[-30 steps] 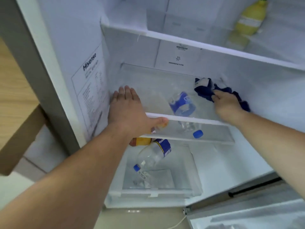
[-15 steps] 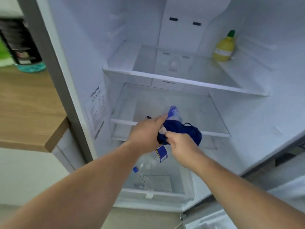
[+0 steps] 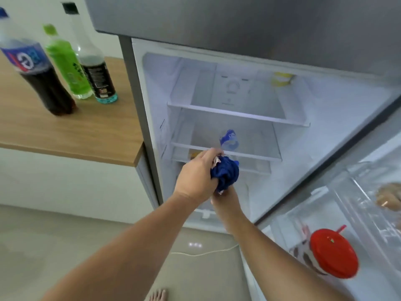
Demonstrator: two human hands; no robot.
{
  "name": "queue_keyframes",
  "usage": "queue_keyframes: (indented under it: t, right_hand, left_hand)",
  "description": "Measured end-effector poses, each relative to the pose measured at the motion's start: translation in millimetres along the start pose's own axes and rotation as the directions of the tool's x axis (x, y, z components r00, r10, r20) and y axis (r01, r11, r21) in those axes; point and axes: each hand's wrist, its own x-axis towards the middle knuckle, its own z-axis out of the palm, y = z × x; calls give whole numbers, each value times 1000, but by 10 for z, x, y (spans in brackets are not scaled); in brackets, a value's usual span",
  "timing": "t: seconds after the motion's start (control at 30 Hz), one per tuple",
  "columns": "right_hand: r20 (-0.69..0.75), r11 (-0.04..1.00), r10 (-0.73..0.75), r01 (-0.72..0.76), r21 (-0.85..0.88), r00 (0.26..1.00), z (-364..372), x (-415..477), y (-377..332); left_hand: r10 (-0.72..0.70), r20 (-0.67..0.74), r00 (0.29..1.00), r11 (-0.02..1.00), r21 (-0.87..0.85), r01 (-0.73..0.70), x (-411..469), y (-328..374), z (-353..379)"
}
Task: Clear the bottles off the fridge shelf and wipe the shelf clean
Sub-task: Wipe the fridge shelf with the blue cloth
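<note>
My left hand (image 3: 196,173) and my right hand (image 3: 224,197) both grip a bunched blue cloth (image 3: 225,173) in front of the open fridge, just outside the lower glass shelf (image 3: 256,157). The right hand sits under the cloth and is mostly hidden by it. A clear bottle with a blue label (image 3: 229,140) shows through that shelf. Three bottles stand on the wooden counter (image 3: 86,135) at the left: a dark cola bottle (image 3: 39,70), a green bottle (image 3: 67,66) and a black-labelled bottle (image 3: 95,68). A yellow bottle (image 3: 281,78) stands at the back of the top shelf.
The fridge door (image 3: 358,203) hangs open at the right, with a red-lidded cup (image 3: 333,253) in its rack. The freezer door (image 3: 238,22) overhangs above. A white cable (image 3: 201,253) lies on the tiled floor near my bare foot (image 3: 158,295).
I have stepped back and raised my view, so the counter and bottles now show. The right hand pulled the cloth off the shelf and the left hand joined it, bunching the cloth between them.
</note>
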Motion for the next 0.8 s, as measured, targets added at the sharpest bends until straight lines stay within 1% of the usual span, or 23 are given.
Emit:
queue_keyframes:
  t: [0.07,0.1,0.13,0.17,0.23,0.3,0.4,0.47,0.53,0.63,0.67,0.7,0.73,0.77,0.8]
  right_hand:
    - [-26,971,75,-67,230,997,8,-118,-305]
    - [-18,954,76,-68,291,997,9,-181,-460]
    - [-19,957,40,-33,287,999,23,-236,-618]
    - [-31,967,-11,18,254,999,66,-265,-777]
    - [-31,982,-69,73,176,997,228,-277,-1115]
    - [7,978,-154,152,145,988,471,-237,-1470]
    - [104,951,-301,291,106,948,884,-93,-1936]
    - [175,936,-352,348,55,920,1196,46,-2148]
    - [192,923,-374,385,-25,908,1521,207,-2269]
    - [208,886,-386,424,-187,899,1931,553,-2264]
    - [234,865,-373,428,-261,898,2036,687,-2208]
    - [295,830,-346,437,-346,891,2133,822,-2107]
    - [379,771,-301,457,-444,875,2220,923,-1981]
    - [457,689,-253,490,-534,853,2295,995,-1834]
    - [500,612,-236,527,-590,834,2352,1032,-1697]
  left_hand:
    - [-1,-47,999,1000,2,1,-106,78,-259]
    - [-8,-80,997,1000,11,9,-158,59,-394]
    - [-16,-115,993,999,31,20,-201,18,-543]
    - [-24,-143,989,998,55,32,-227,-48,-700]
    - [-35,-174,984,995,89,51,-260,-196,-1016]
    - [-41,-193,980,992,112,63,-256,-401,-1312]
    - [-88,-223,971,985,125,118,-164,-787,-1750]
    - [-130,-237,963,978,131,165,-74,-1083,-2021]
    - [-159,-233,959,970,146,196,20,-1403,-2249]
    - [-215,-183,959,949,195,250,190,-1962,-2489]
    - [-242,-138,960,935,230,269,232,-2159,-2536]
    - [-270,-62,961,917,287,276,250,-2339,-2570]
    - [-281,29,959,898,362,251,243,-2486,-2587]
    - [-275,111,955,883,423,205,214,-2607,-2588]
    - [-261,161,952,880,445,166,177,-2700,-2582]
